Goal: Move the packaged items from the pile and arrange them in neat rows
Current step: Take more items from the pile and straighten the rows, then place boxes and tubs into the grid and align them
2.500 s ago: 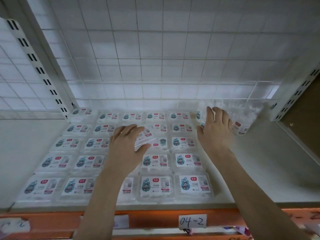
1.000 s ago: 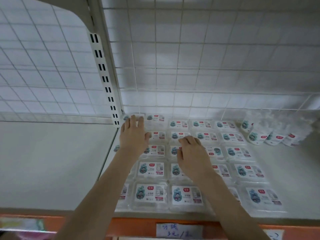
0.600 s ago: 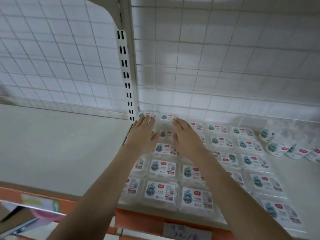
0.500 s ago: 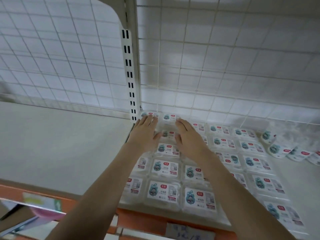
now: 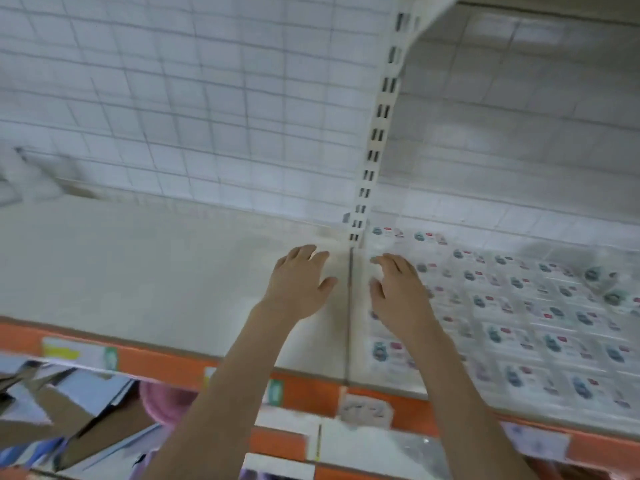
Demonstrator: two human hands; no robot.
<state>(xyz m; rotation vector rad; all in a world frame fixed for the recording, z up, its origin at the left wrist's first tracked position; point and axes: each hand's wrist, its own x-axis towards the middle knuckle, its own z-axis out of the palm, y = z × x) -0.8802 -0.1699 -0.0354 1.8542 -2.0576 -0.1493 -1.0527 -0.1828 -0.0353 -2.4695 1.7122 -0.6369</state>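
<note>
Both hands hover empty, fingers loosely spread: left hand [image 5: 300, 283] over the bare shelf [image 5: 138, 271], right hand [image 5: 398, 292] above the packaged items [image 5: 519, 323]. Their rows stretch off toward three o'clock.

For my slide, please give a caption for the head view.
Both hands, left and right, hover open either side of the shelf seam; packets lie in rows on the right.

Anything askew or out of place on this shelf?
Mostly tidy: the packets lie flat in rows. The odd spot is the far right, where a few packets sit tilted in a loose pile. Motion blur hides finer detail.
</note>
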